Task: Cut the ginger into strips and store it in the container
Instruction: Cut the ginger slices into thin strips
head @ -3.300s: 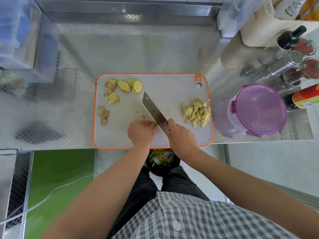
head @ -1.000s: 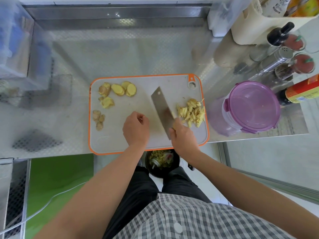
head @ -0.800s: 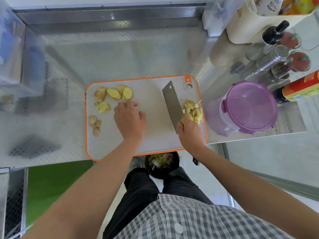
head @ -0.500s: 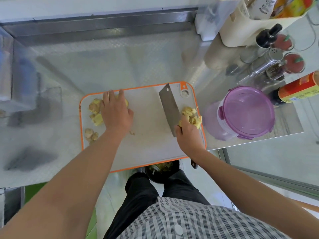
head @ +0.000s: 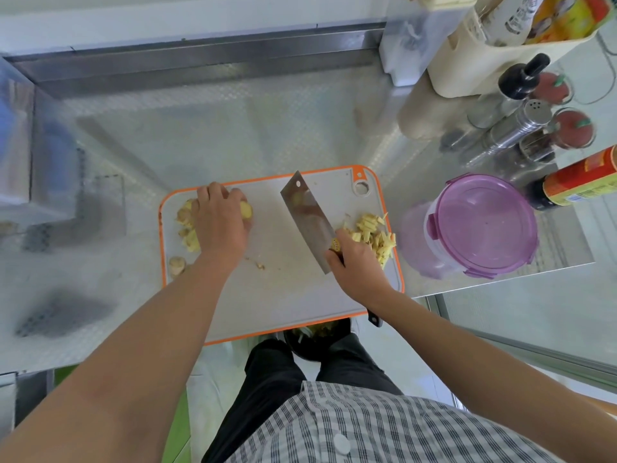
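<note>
Mid-cutting: the left hand (head: 220, 222) curls round ginger slices (head: 189, 241) at the cutting board's (head: 283, 292) far-left corner. The right hand (head: 357, 262) grips the cleaver (head: 307, 218) beside the cut strips (head: 370, 232). Next, I reckon, those slices need bringing under the blade. The container (head: 480, 225) sits lidded.

A: How many of each?
B: One cutting board (head: 287, 289), one cleaver (head: 309, 218), one purple-lidded container (head: 480, 222), one heap of ginger strips (head: 370, 230).
A: And the ginger slices (head: 191, 242)?
B: Several, some hidden under the left hand (head: 222, 222) — no exact count. Two hands, counting the right hand (head: 355, 262).
A: Bench's right side?
B: Two red-filled jars (head: 574, 128), one steel shaker (head: 521, 123), one black-capped bottle (head: 522, 76), one red-labelled bottle (head: 581, 178).
</note>
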